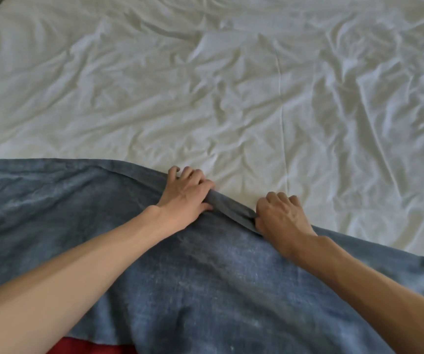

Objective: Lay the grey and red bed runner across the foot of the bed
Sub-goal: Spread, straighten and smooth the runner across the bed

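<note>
While the grey and red bed runner point(193, 290) lies across the lower part of the frame, both hands hold its top edge. The left hand point(185, 198) and right hand point(280, 218) each curl their fingers around the rolled-up hem near the middle. Above is the wrinkly white sheet point(231, 85). Pulling unevenly could leave the runner crooked or bunch the sheet underneath.

Lighting: bright, soft, even across your view. Shadows: faint, in creases of the white sheet point(231, 85); your right hand point(280, 215) darker than your left hand point(188, 198). Focus: slightly soft. Edges: wide-angle bowing.
</note>
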`<move>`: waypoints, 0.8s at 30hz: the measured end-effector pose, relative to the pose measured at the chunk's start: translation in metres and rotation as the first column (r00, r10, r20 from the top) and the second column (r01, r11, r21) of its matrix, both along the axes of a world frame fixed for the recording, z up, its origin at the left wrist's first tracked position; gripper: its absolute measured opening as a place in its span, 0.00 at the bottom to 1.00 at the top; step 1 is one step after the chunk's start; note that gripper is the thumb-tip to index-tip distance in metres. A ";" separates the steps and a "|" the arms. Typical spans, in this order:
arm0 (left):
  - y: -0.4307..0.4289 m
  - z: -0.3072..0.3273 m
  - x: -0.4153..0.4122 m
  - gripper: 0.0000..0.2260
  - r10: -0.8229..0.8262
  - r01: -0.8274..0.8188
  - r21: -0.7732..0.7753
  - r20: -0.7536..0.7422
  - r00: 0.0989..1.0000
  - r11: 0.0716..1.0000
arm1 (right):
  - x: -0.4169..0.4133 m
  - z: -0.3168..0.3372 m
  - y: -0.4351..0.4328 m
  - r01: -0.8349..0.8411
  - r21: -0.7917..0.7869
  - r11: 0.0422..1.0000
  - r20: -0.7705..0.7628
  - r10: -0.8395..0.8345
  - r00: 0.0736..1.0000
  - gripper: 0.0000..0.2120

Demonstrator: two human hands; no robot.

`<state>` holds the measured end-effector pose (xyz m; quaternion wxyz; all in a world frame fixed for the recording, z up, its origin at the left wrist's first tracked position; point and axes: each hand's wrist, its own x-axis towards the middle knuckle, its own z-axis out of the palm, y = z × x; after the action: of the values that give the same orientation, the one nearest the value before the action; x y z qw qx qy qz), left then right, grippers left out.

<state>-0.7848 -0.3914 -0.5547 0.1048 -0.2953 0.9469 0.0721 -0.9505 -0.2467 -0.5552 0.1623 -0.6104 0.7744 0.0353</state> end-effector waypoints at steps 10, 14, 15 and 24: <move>-0.023 0.004 -0.010 0.14 0.148 -0.121 0.351 -0.051 0.988 0.929 | -0.029 0.011 -0.008 0.182 -0.056 0.982 0.342 -0.152 0.927 0.09; -0.027 0.003 -0.018 0.10 0.162 -0.109 0.267 -0.187 0.969 0.958 | -0.045 0.011 -0.025 0.223 -0.094 0.970 0.281 -0.189 0.941 0.07; -0.028 0.003 -0.023 0.10 0.159 -0.113 0.202 -0.232 0.960 0.973 | -0.050 0.011 -0.032 0.232 -0.102 0.967 0.259 -0.199 0.945 0.06; -0.043 -0.017 -0.056 0.11 0.191 -0.226 -0.143 -0.227 0.955 0.964 | -0.091 0.007 -0.078 0.158 -0.063 0.985 0.108 -0.151 0.983 0.09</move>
<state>-0.8406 -0.4342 -0.5719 -0.0295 -0.3923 0.9187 0.0341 -1.0412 -0.3246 -0.5481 0.1824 -0.5549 0.8109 -0.0367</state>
